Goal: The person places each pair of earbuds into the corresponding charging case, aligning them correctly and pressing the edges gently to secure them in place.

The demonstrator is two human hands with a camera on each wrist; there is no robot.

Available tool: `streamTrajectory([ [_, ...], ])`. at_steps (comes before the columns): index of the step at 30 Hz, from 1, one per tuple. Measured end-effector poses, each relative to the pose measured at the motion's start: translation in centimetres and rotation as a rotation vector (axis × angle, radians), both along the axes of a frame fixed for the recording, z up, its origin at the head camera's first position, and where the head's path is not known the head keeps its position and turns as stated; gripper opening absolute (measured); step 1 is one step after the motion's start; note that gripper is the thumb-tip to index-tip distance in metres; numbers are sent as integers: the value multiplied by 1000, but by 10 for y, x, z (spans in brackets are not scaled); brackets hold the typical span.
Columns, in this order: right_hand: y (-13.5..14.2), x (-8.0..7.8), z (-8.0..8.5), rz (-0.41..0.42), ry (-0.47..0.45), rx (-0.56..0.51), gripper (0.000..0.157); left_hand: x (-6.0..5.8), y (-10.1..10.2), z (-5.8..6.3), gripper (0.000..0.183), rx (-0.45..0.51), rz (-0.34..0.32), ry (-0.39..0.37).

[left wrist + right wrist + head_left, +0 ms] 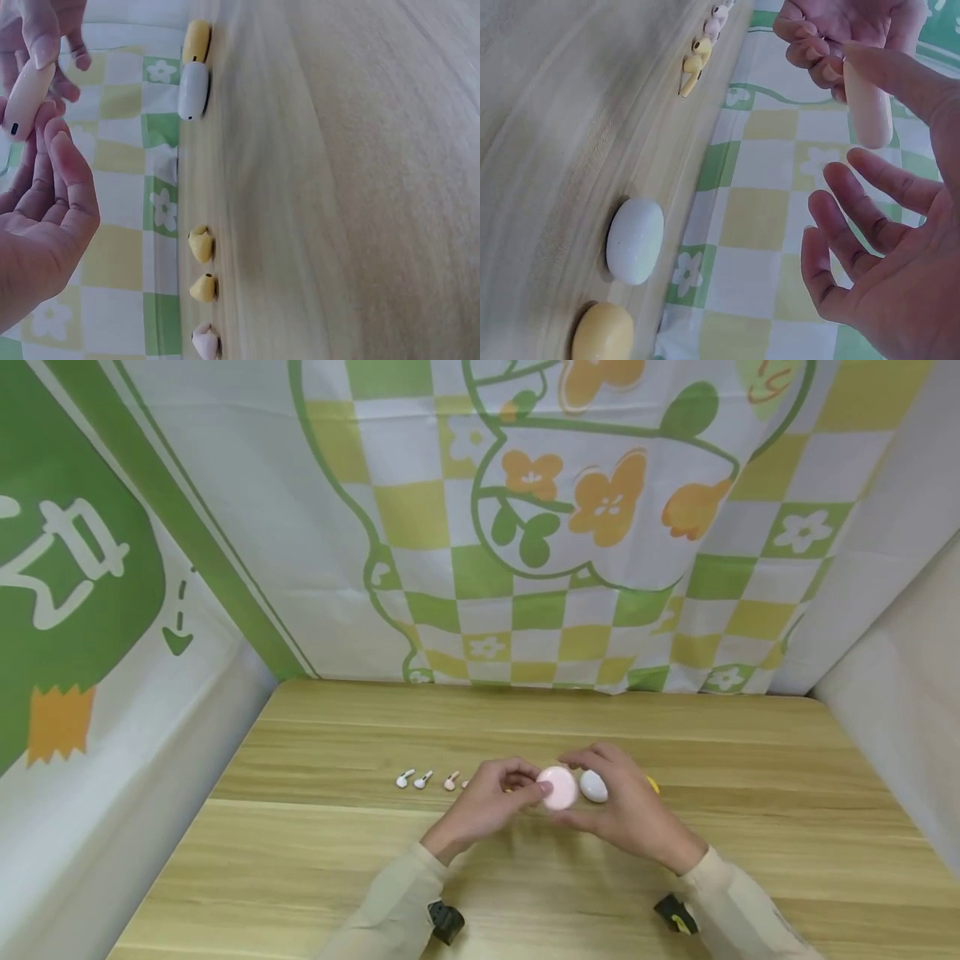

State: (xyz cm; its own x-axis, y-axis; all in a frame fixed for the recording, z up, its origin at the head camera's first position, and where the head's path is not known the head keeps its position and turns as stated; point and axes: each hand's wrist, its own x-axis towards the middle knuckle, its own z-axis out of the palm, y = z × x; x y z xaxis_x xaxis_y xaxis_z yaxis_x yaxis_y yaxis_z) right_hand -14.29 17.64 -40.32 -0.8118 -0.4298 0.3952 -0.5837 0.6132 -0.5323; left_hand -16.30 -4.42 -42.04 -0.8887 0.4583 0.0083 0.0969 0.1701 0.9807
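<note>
A rounded pale pink earbud case [558, 788] is up off the table between the two hands. My left hand [495, 793] holds it, thumb on its face. Around its other side is my right hand [633, 806], fingers spread apart; in the right wrist view its thumb [907, 79] overlaps the case [870, 112], and whether it presses there I cannot tell. A white case [594, 786] lies behind the right hand, with a yellow case [604, 334] beside it. Yellow earbuds [201, 246] sit near the left hand, mostly hidden in the head view.
White earbuds [405, 778] and pink earbuds [451, 781] lie in a row at left on the wooden table [337, 843]. A checked, flowered cloth [540, 610] hangs along the back edge. Dark devices [447, 922] are strapped at both wrists.
</note>
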Motion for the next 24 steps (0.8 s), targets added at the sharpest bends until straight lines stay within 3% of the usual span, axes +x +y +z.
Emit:
streamTrajectory([
  [4,4,1,-2,-23,-77,-87,54,1,-1,3,25,45,43,-3],
  [13,1,1,0,-67,-425,-318,39,5,0,9,27,148,125,8],
  [24,-4,1,6,-104,-501,-426,30,6,5,12,28,192,170,4],
])
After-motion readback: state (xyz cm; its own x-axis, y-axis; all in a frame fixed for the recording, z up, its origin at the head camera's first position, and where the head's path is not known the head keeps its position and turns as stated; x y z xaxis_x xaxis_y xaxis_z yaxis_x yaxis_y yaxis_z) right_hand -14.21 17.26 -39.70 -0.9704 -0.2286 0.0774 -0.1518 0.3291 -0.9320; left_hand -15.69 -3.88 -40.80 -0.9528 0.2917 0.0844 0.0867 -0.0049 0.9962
